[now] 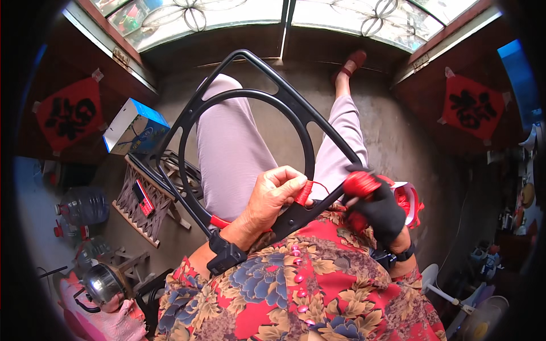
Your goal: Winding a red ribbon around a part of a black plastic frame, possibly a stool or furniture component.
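Note:
Across my lap lies a black frame [284,98], with a round ring set inside a squarish outer edge. Red cord [304,193] is wound in tight turns around part of the ring near my body. My bare left hand [276,193] pinches at these turns with thumb and fingers. In a black glove, my right hand [382,213] is closed around a bundle of red cord [362,184], somewhat smeared by motion. A thin strand loops from the wound part toward the right. More red wrapping [218,222] covers the ring by my left wrist.
More red cord [405,199] in a white band lies by my right side. On the left, a folding stool [145,199] bears a red phone-like device [143,199]; a blue-white box [136,126] stands beyond. A metal kettle [104,287] and plastic bottles [85,206] are lower left.

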### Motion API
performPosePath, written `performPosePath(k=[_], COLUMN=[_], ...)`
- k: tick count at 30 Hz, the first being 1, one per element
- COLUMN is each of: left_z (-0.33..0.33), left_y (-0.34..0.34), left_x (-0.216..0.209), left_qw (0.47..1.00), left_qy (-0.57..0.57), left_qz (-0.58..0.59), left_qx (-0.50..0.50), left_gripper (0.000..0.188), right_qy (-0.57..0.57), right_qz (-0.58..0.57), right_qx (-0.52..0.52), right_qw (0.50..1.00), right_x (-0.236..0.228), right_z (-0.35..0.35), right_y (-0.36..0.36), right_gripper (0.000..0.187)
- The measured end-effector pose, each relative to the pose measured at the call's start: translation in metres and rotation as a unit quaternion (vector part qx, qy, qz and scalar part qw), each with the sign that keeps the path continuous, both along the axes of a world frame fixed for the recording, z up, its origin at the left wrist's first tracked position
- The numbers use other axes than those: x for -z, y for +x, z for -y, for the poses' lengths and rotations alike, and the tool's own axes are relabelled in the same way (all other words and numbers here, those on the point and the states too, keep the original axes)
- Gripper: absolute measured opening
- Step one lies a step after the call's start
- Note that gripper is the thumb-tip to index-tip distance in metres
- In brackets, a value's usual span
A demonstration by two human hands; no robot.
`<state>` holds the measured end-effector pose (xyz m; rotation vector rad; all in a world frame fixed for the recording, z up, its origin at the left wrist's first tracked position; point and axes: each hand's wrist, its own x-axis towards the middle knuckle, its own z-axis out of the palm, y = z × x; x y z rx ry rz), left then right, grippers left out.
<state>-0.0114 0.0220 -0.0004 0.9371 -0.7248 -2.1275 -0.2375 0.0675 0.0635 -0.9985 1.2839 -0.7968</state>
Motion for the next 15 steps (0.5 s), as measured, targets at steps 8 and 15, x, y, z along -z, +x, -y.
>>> performPosePath(k=[8,15], left_z=[0.003,0.002], left_y=[-0.002,-0.003], left_x=[-0.003,-0.009], left_qw=[0.998,0.999], left_qy=[0.027,-0.022], left_qz=[-0.036,0.01], left_qx=[0.048,0.046], left_gripper=[0.016,0.019], right_qy=[0.045,0.035], right_qz=[0.26,0.119], right_qx=[0.17,-0.076], right_qw=[0.949,0.989], right_x=[0.043,0.029], right_z=[-0.001,0.049], right_y=[-0.047,0.005], right_gripper=[0.035,0.039])
